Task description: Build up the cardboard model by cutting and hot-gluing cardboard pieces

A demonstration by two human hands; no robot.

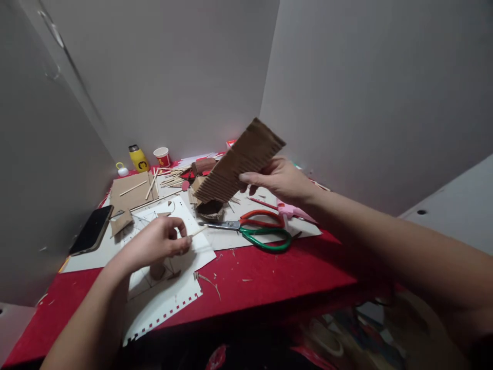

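Nearest, the left hand (159,241) pinches a thin wooden stick (197,232) over perforated white paper (165,303) on the red table (269,272). Just beyond lie red and green scissors (262,231). Farther right, the right hand (279,179) grips a tilted corrugated cardboard strip (239,162), raised above the clutter. A yellow bottle (138,158) stands far left.

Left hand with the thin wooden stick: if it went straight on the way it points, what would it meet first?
The left hand points its thin wooden stick right; first in line are probably the red-and-green-handled scissors, blade tip nearest. Depth is unclear.
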